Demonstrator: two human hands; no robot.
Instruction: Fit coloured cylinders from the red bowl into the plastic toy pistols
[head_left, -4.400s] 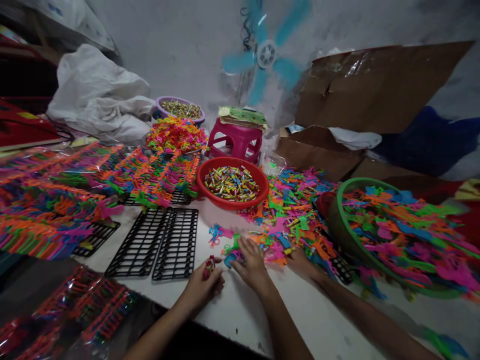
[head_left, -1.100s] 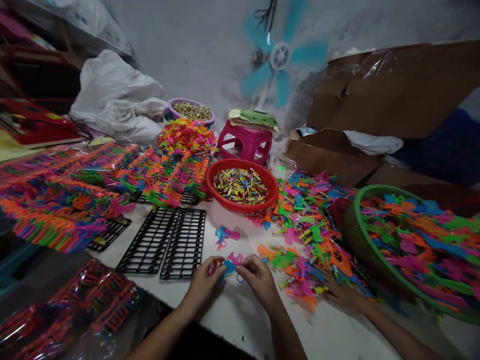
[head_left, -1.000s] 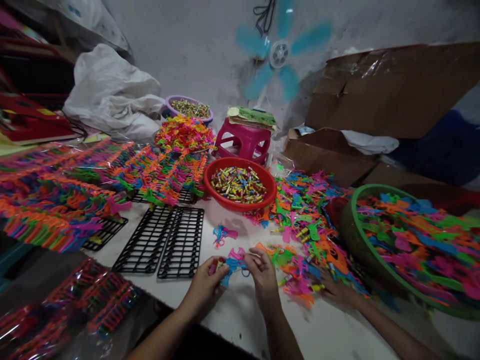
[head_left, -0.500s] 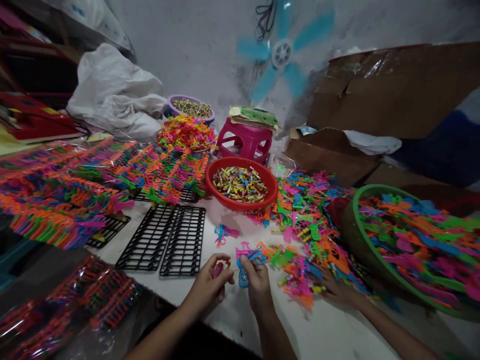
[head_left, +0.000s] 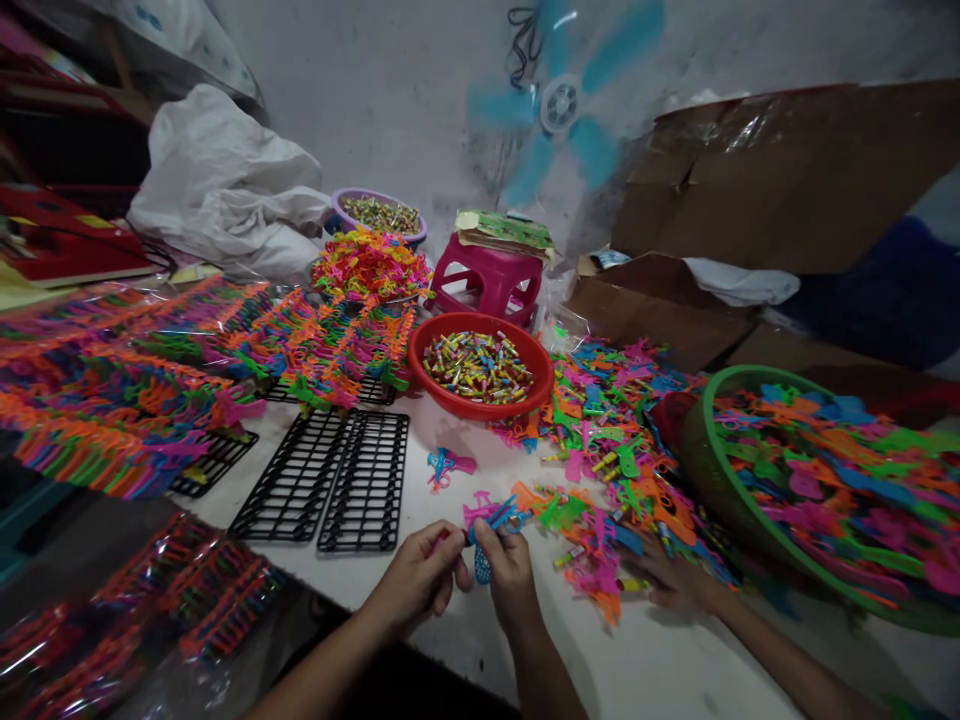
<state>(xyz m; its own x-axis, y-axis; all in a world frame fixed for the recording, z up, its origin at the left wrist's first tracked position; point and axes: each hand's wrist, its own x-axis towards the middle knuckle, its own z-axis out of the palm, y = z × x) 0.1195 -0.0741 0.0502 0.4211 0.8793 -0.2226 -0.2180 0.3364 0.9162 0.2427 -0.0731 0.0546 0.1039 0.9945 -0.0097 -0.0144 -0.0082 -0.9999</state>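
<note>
Closest in, both hands are bunched together over the near edge of the white counter (head_left: 480,640). The right hand (head_left: 508,575) is pinched shut around a little blue toy (head_left: 486,560), holding it upright so its end faces the other hand. The left hand (head_left: 420,578) is curled narrow around something small and pinkish, too tiny to tell what, held right up against the toy. Looks like they're kept close to the body so the fiddly bit is easy to see.

Just to the right, another person's hand (head_left: 671,585) lies flat at the edge of the loose toy pile (head_left: 607,470), fingers spread in it. A lone blue and pink toy (head_left: 446,466) lies apart from the heap, nearer the black racks (head_left: 330,480), which lie flat side by side within arm's reach.

Further back, the red bowl (head_left: 480,370) of small colourful tubes sits dead centre, and the green basket (head_left: 810,490) of toys is tipped toward the pile. Filled rows of toys (head_left: 150,390) stretch off to the left. Behind those: a pink stool (head_left: 487,280), a purple bowl (head_left: 375,212), and a fan (head_left: 559,105) by the wall.
</note>
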